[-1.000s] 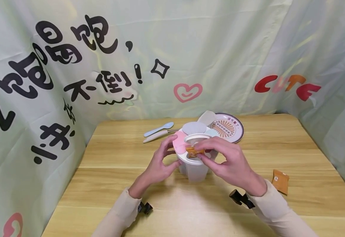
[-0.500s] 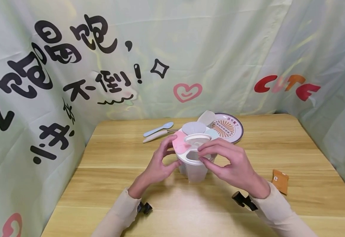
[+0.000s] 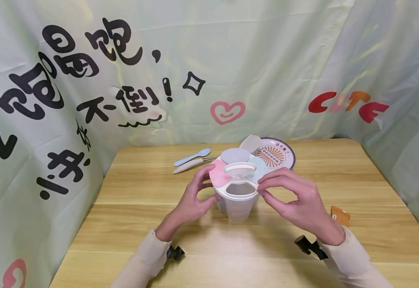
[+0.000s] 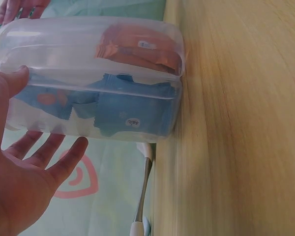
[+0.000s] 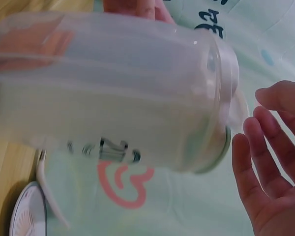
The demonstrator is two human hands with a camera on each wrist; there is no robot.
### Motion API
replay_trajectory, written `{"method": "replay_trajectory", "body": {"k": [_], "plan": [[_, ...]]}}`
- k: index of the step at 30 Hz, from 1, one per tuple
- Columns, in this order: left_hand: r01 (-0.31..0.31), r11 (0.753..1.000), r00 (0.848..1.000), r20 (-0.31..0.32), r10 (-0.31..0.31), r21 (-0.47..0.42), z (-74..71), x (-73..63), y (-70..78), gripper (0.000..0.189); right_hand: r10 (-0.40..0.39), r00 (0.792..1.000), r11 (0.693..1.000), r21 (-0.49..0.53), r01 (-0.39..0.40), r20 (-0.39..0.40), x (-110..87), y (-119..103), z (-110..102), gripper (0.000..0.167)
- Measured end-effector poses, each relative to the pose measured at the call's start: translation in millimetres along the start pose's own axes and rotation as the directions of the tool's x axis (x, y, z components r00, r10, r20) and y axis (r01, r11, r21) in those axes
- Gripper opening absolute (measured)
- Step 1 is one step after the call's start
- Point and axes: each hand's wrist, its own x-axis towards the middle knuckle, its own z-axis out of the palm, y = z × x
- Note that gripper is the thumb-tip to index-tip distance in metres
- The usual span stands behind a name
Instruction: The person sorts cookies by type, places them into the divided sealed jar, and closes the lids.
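A clear, compartmented storage container (image 3: 239,211) stands upright on the table, its white lid carrying pink, lilac and pale blue flaps. One white flap (image 3: 239,169) at the near side is raised over an uncovered opening. Through the walls, the left wrist view shows orange packets (image 4: 137,51) in one compartment and blue packets (image 4: 137,110) in the neighbouring one. My left hand (image 3: 193,200) grips the container's left side, thumb in front and fingers behind. My right hand (image 3: 301,198) is just right of the lid with bent fingers, holding nothing.
An orange packet (image 3: 340,216) lies on the table to the right, partly behind the right wrist. Behind the container are a patterned plate (image 3: 279,154), a blue spoon (image 3: 192,157) and a white-handled spatula (image 3: 189,165). A printed curtain surrounds the table.
The orange packet between my right fingers went out of sight at the opening. That empty hand then moved right, away from the opening. My left hand kept its place.
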Motion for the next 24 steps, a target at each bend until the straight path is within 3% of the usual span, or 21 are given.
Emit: {"method": "replay_trajectory", "body": {"k": [6,11,14,18,21,24], "plan": [[0.009,1.000,1.000,0.003,-0.009,0.003,-0.2,-0.6,-1.2,0.085,0.017,0.999,0.998,-0.054,-0.019,-0.033,-9.1,8,-16,0.029],[0.015,1.000,1.000,0.004,-0.015,0.006,-0.8,-0.7,-1.0,0.085,0.093,0.995,0.987,-0.129,-0.095,-0.024,-16.5,14,-35,0.041],[0.017,1.000,1.000,0.006,-0.017,0.004,-0.8,-0.5,-0.4,0.085,0.172,0.985,0.969,-0.180,-0.170,-0.005,-21.5,15,-48,0.044],[0.012,1.000,1.000,0.008,-0.012,-0.002,-0.3,-0.3,0.0,0.086,0.232,0.973,0.944,-0.242,-0.224,0.002,-28.6,19,-64,0.025],[0.003,1.000,1.000,0.006,-0.003,-0.001,-0.1,-0.4,-0.5,0.086,0.250,0.968,0.929,-0.281,-0.241,-0.004,-33.8,24,-74,0.043],[-0.008,1.000,1.000,0.003,0.008,0.002,0.0,-0.6,-1.5,0.085,0.311,0.950,0.898,-0.325,-0.297,-0.009,-38.6,27,-82,0.052]]}}
